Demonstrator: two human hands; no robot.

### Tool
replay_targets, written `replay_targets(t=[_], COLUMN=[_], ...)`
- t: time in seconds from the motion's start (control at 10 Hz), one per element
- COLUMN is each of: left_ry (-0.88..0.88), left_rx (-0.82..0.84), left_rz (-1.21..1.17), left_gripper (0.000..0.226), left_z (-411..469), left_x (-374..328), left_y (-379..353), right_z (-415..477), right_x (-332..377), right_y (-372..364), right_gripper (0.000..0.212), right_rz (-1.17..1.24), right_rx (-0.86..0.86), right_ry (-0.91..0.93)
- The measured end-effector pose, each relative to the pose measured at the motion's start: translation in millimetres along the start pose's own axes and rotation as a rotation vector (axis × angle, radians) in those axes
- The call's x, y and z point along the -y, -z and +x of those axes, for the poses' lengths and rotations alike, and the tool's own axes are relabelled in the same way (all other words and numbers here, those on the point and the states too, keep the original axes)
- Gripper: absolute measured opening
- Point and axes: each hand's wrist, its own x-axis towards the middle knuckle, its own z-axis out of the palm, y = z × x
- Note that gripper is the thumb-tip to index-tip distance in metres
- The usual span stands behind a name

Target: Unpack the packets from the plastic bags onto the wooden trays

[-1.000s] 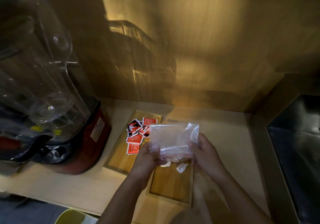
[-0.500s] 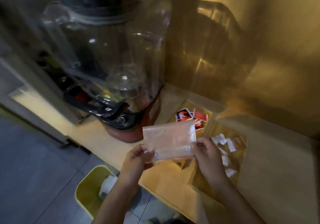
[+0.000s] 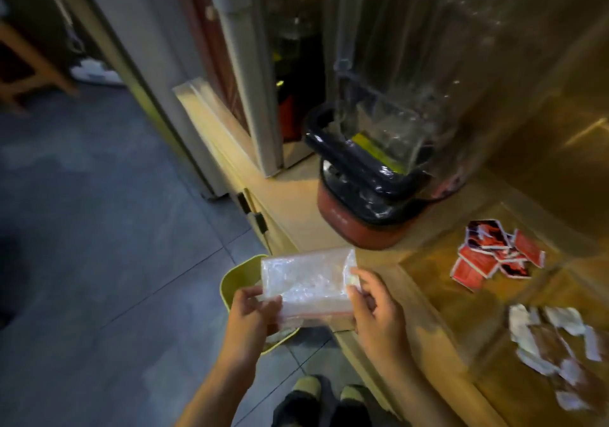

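View swung left off counter toward floor. Plastic bag (image 3: 308,281), looks emptied, now over yellow bin (image 3: 235,276); left hand (image 3: 253,311) and right hand (image 3: 375,301) pinching its ends. White packets (image 3: 540,334), red packets (image 3: 494,255) on wooden trays (image 3: 428,278) far right. Probably discard next.

The plastic bag (image 3: 308,283) hides most of the yellow bin (image 3: 237,275) and the tips of both hands' fingers; the white packets (image 3: 557,337) at the countertop's near right edge are blurred, some cut off by the frame; the blender (image 3: 395,149) loses its top.
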Motion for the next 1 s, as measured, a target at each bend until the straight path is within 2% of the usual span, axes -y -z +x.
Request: replay_targets(t=[0.2, 0.3, 0.4, 0.5, 0.6, 0.7, 0.8, 0.9, 1.0], left_ry=[-0.044, -0.152, -0.386, -0.642, -0.708, -0.477, 0.054, 0.172, 0.126], left_rx=[-0.106, -0.167, -0.25, -0.403, -0.418, -0.251, 0.088, 0.289, 0.281], left_rz=[-0.107, -0.088, 0.161, 0.442, 0.659, 1.113, 1.512, 1.557, 1.45], left_gripper=[0.05, 0.045, 0.033, 0.027, 0.035, 0.059, 0.071, 0.06, 0.049], left_z=[23, 40, 60, 85, 113, 147, 169, 174, 173], left_x=[5, 8, 19, 41, 76, 122, 163, 168, 146], left_y=[31, 40, 45, 52, 61, 68, 84, 96, 99], right_z=[24, 37, 45, 50, 51, 55, 58, 55, 59], right_x=[1, 1, -6, -24, -55, -102, -145, -151, -134], right_y=[-56, -85, -112, -137, -163, -188, -198, -198, -195], right_gripper=[0.017, 0.021, 0.028, 0.035, 0.042, 0.055, 0.067, 0.06, 0.056], right_rz=[-0.085, -0.165, -0.267, -0.352, -0.504, -0.872, -1.172, -1.162, -1.106], right_rx=[0.256, 0.305, 0.245, 0.211, 0.229, 0.432, 0.748, 0.796, 0.795], right_ry=[-0.022, 0.05, 0.196, 0.388, 0.447, 0.306, 0.033, 0.027, 0.093])
